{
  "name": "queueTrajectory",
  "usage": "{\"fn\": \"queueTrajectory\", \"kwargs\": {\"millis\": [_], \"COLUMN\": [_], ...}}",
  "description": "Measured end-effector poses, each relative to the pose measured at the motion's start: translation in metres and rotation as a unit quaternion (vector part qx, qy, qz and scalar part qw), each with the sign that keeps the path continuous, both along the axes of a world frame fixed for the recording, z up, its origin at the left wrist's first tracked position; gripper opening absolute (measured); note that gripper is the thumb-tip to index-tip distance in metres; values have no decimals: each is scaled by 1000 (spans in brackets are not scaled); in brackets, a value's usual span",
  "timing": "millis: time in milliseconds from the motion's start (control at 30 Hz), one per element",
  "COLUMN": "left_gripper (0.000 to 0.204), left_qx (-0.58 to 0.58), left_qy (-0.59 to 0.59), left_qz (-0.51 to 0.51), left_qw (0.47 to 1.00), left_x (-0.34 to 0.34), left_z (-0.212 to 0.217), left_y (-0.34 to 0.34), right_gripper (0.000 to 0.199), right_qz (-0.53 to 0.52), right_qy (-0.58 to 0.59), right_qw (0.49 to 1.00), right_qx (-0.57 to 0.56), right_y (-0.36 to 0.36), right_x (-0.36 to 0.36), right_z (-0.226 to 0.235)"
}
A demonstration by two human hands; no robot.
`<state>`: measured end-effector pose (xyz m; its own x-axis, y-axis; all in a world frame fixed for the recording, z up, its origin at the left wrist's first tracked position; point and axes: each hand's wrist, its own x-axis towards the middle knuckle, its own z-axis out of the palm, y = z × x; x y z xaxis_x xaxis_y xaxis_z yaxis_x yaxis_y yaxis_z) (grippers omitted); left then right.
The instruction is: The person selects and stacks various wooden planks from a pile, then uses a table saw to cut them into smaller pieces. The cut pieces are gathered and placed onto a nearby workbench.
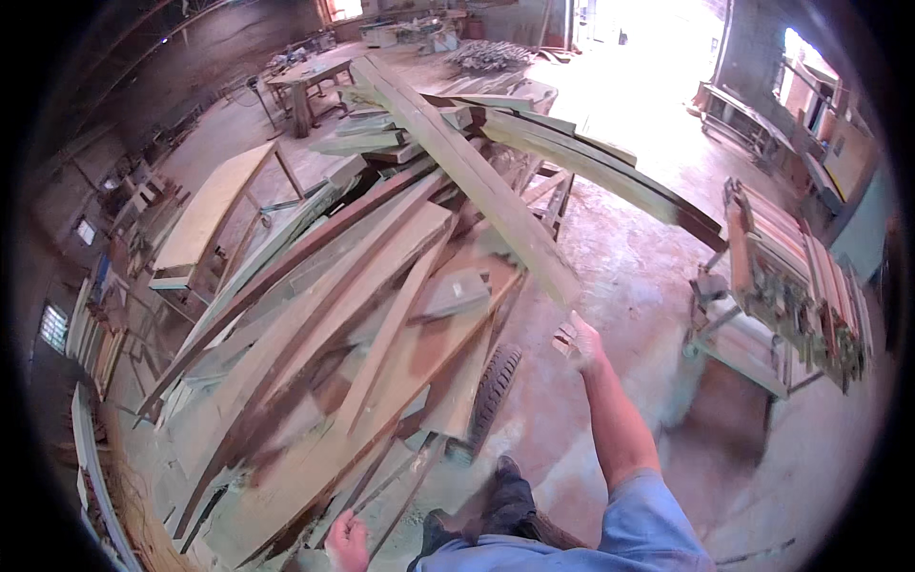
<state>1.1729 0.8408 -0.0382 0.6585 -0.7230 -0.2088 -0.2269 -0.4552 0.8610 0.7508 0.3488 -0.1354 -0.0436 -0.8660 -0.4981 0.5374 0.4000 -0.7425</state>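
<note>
The right hand (577, 338) is at the end of a nearly straight bare arm that reaches up from the lower right, its fingers curled just beside the lower end of a long squared timber (467, 176). Whether it grips that end cannot be told. The timber slants from the upper centre to the middle of the frame, across a heap of loose boards (329, 296). The left hand (346, 543), well apart from the right, is low at the bottom edge, fingers bent, near the heap's lower boards; its hold is unclear. A treaded tyre (498, 389) shows beside the heap, and stacked wooden strips (796, 262) stand at the right.
</note>
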Motion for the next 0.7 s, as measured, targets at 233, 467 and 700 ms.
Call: {"fn": "queueTrajectory", "kwargs": {"millis": [233,467,700], "left_gripper": [52,37,36], "left_qx": [241,70,15], "left_qy": [-142,-104,-85], "left_qz": [-53,-5,-151], "left_qw": [959,992,985], "left_x": [-86,-99,-128], "left_z": [106,77,99], "left_y": [-86,-114,-208], "right_gripper": [53,55,42], "right_qz": [19,-8,21], "right_qy": [-121,-150,-43], "right_qw": [992,988,992], "right_qx": [-32,23,-113], "right_y": [-85,-81,-60], "right_x": [-4,-2,-33], "right_z": [1,30,42]}}
